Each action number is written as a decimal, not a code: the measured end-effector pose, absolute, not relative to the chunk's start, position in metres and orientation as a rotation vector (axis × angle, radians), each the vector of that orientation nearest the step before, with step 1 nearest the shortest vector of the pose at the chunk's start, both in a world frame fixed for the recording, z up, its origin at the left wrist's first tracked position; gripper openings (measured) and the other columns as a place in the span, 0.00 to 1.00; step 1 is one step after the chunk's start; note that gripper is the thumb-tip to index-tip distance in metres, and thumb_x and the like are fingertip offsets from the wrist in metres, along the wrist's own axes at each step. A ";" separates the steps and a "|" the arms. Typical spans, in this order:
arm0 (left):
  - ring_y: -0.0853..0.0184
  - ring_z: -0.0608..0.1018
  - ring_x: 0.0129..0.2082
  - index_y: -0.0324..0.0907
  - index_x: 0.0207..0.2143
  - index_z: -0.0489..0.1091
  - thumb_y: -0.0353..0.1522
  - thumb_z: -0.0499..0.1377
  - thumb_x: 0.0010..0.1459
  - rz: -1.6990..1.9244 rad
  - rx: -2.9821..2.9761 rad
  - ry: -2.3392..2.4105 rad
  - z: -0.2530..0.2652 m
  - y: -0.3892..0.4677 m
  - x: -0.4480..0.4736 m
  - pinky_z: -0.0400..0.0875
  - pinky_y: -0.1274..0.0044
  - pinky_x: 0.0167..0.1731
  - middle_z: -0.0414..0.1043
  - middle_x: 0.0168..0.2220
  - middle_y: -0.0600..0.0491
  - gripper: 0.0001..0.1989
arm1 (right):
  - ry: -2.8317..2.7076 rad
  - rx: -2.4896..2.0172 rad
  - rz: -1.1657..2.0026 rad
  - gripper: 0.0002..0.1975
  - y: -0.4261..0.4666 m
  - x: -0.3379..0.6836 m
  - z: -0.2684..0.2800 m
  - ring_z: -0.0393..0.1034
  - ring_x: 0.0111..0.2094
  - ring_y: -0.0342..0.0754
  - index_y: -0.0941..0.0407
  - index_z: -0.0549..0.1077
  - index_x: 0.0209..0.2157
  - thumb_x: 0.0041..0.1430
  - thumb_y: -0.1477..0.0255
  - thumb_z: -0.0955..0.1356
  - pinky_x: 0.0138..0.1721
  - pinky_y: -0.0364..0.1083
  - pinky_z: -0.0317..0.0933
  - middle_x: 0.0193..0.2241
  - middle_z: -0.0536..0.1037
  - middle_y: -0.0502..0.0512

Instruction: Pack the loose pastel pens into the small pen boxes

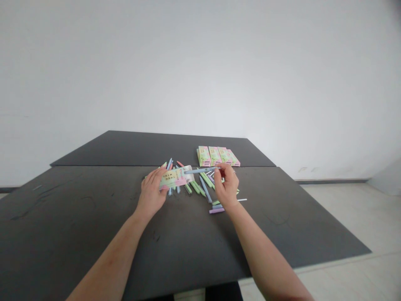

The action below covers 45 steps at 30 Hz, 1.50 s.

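Left hand grips one box, right hand pinches one blue pen, many pens below, four-plus boxes behind.

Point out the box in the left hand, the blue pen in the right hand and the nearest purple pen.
Box (pixel 174 178): head view, printed face.
Blue pen (pixel 200 170): head view, middle of barrel.
Purple pen (pixel 216 211): head view, middle of visible length.

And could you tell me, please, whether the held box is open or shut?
The box is open: its end flap sticks out toward the right hand.
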State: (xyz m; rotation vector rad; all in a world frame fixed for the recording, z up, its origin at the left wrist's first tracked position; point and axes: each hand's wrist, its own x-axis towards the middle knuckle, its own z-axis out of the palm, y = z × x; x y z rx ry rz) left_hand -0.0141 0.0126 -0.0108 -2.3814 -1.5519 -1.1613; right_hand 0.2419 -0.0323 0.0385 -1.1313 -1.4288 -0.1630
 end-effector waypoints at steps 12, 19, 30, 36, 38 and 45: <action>0.54 0.64 0.60 0.44 0.58 0.59 0.27 0.55 0.51 -1.184 -2.413 -1.508 -0.010 0.012 -0.012 0.59 0.58 0.58 0.64 0.60 0.47 0.30 | -1.386 -1.167 0.177 0.10 -0.022 0.228 0.021 0.66 0.29 0.45 0.56 0.71 0.38 0.63 0.66 0.62 0.33 0.44 0.61 0.29 0.73 0.52; 0.55 0.63 0.62 0.45 0.60 0.58 0.25 0.55 0.50 -1.176 -2.414 -1.493 -0.006 0.006 -0.007 0.58 0.59 0.59 0.63 0.61 0.47 0.33 | -1.378 -1.171 0.392 0.12 -0.019 0.217 0.010 0.66 0.28 0.44 0.57 0.72 0.39 0.63 0.64 0.62 0.31 0.43 0.60 0.28 0.74 0.51; 0.55 0.62 0.62 0.44 0.60 0.58 0.25 0.55 0.51 -1.141 -2.406 -1.510 -0.006 0.005 -0.006 0.57 0.60 0.59 0.63 0.61 0.47 0.32 | -1.399 -1.085 0.357 0.12 -0.023 0.217 0.010 0.69 0.31 0.45 0.56 0.73 0.42 0.62 0.66 0.63 0.33 0.44 0.64 0.32 0.76 0.54; 0.55 0.62 0.62 0.43 0.60 0.58 0.24 0.55 0.50 -1.132 -2.407 -1.497 -0.006 0.004 -0.006 0.57 0.60 0.59 0.64 0.60 0.46 0.32 | -1.480 -1.069 0.319 0.12 -0.025 0.219 0.015 0.71 0.35 0.46 0.55 0.72 0.44 0.62 0.68 0.63 0.35 0.44 0.66 0.36 0.77 0.55; 0.55 0.62 0.62 0.43 0.60 0.58 0.25 0.55 0.51 -1.124 -2.409 -1.496 -0.006 0.005 -0.006 0.57 0.60 0.59 0.63 0.60 0.46 0.32 | -1.509 -1.040 0.281 0.11 -0.027 0.220 0.019 0.71 0.35 0.46 0.55 0.72 0.44 0.62 0.69 0.63 0.35 0.44 0.67 0.37 0.77 0.56; 0.55 0.62 0.62 0.42 0.59 0.58 0.24 0.54 0.51 -1.132 -2.416 -1.470 -0.007 0.006 -0.007 0.57 0.61 0.60 0.63 0.60 0.45 0.32 | -1.594 -0.990 0.203 0.12 -0.029 0.221 0.022 0.71 0.34 0.45 0.54 0.72 0.45 0.60 0.75 0.63 0.36 0.44 0.67 0.38 0.76 0.55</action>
